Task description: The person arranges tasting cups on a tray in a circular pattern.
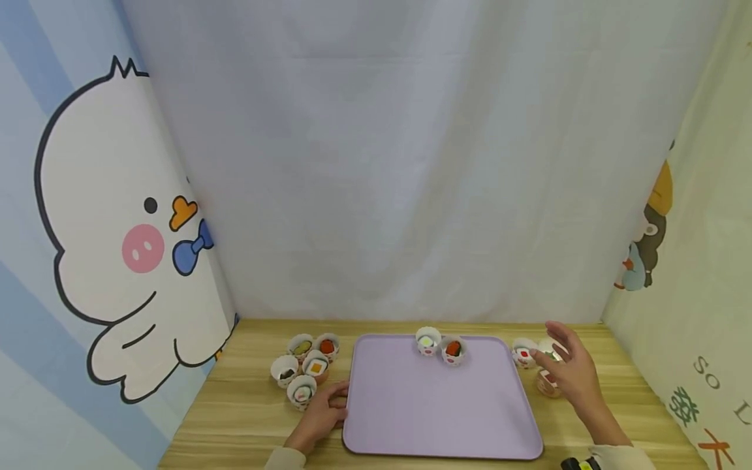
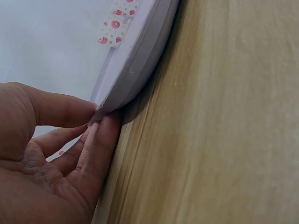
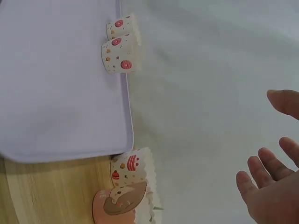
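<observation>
The left hand (image 1: 322, 418) pinches the near-left edge of the tray (image 1: 437, 405), thumb at the rim and a finger beneath, probably to steady it; the tray lies flat just right of that grip. The right hand (image 1: 572, 375) hangs with fingers well spread and holds nothing, close above a cluster of cups (image 1: 523, 356) just outside the tray. Two cups (image 1: 454, 360) stand along the edge farthest from the left-hand grip, perhaps to leave the middle free; five more (image 1: 316, 368) crowd just beyond that hand. The cups look like printed paper with wavy rims; the tray is smooth, lilac and round-cornered, the table (image 1: 235, 391) streaky wood grain.
</observation>
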Available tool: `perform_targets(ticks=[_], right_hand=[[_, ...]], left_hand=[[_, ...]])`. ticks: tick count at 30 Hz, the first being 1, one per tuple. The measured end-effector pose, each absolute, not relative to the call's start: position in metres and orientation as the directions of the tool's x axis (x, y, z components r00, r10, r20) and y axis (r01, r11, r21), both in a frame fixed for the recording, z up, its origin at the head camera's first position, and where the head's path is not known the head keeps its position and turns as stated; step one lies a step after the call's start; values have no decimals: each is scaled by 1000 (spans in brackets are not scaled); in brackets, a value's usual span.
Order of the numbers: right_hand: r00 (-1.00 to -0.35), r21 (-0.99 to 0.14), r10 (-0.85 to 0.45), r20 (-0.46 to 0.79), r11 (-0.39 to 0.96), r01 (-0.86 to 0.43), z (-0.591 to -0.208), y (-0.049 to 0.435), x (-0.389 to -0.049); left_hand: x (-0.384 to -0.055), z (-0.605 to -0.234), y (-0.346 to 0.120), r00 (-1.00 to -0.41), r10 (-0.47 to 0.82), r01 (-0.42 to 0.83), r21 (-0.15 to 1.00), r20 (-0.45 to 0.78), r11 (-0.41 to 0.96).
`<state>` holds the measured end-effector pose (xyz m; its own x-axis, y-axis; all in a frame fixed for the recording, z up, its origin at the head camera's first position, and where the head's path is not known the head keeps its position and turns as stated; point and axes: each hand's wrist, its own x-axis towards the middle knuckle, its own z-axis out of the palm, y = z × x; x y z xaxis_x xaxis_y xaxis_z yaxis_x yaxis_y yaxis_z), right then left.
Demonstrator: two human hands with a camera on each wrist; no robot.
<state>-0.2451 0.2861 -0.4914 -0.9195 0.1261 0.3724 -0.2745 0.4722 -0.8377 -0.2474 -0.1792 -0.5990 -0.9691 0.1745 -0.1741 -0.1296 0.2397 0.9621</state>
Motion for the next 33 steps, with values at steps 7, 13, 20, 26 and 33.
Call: perform_targets(ticks=[7, 13, 20, 26, 33], right_hand=[[-936, -847, 213, 279, 513, -136, -503, 307, -242], [-945, -860, 252, 207, 508, -53, -515, 317, -239], [-953, -872, 250, 171, 488, -28, -532, 328, -239], [-957, -875, 270, 108, 484, 37, -546, 336, -240], [-975, -874, 218, 38, 480, 73, -557, 345, -244]], left_hand=[[-249, -601, -179, -971, 170, -124, 962, -168, 242], [-249, -600, -179, -970, 172, -132, 965, -174, 228], [-248, -598, -179, -968, 174, -140, 964, -181, 225], [-247, -597, -178, -969, 170, -138, 962, -181, 237], [-247, -596, -178, -967, 167, -147, 959, -191, 241]])
